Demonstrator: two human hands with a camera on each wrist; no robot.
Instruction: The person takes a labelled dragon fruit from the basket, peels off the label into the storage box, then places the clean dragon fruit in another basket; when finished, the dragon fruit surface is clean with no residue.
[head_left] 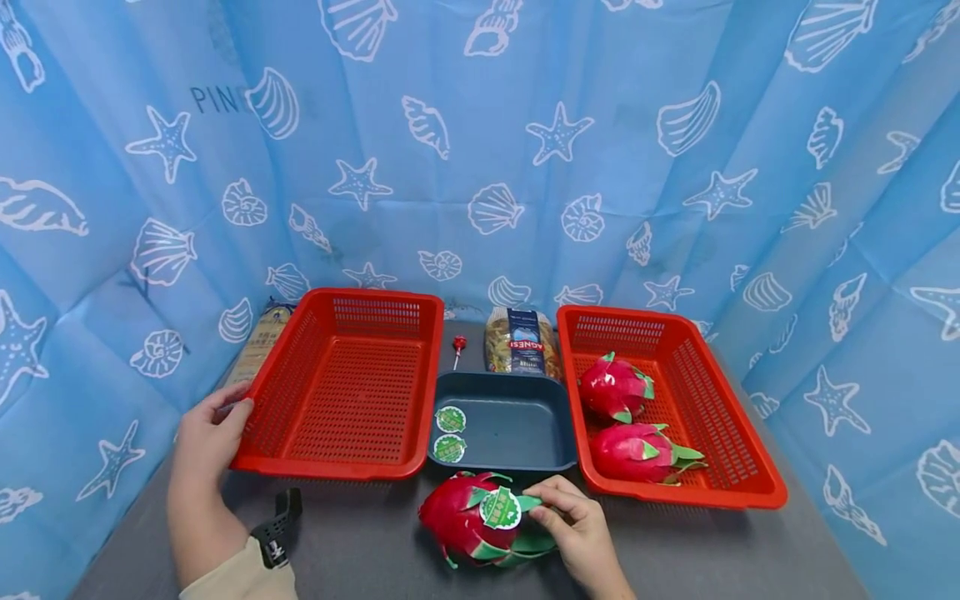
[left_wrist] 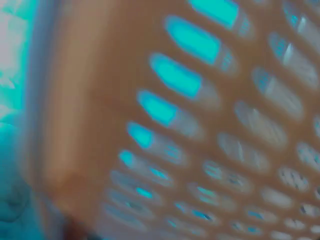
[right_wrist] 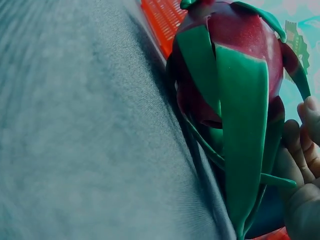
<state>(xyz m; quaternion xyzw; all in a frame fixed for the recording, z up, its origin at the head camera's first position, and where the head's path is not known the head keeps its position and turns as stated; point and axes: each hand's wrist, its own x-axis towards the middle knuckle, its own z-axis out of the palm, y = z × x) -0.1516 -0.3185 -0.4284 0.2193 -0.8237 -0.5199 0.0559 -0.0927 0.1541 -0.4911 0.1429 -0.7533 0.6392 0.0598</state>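
My right hand (head_left: 576, 527) pinches the tip of a green leaf on a red dragon fruit (head_left: 453, 515), which lies on the grey table in front of the trays. A round green-and-white sticker (head_left: 500, 508) sits on the fruit's upper side. The right wrist view shows the same dragon fruit (right_wrist: 245, 30) up close, its leaf tip between thumb and fingertip. With my left hand (head_left: 208, 433) I hold the outer left side of a red plastic basket (head_left: 352, 468); its slotted wall (left_wrist: 200, 120) fills the left wrist view, blurred, and that hand's grip is hidden there.
A dark blue tray (head_left: 510, 425) holds two round green stickers (head_left: 451, 433). On the right, another red basket (head_left: 720, 492) contains two dragon fruits (head_left: 633, 452). Behind stand a pasta bag (head_left: 521, 343), a red lollipop (head_left: 459, 343) and a tan package (head_left: 262, 337), backed by a blue curtain (head_left: 465, 125).
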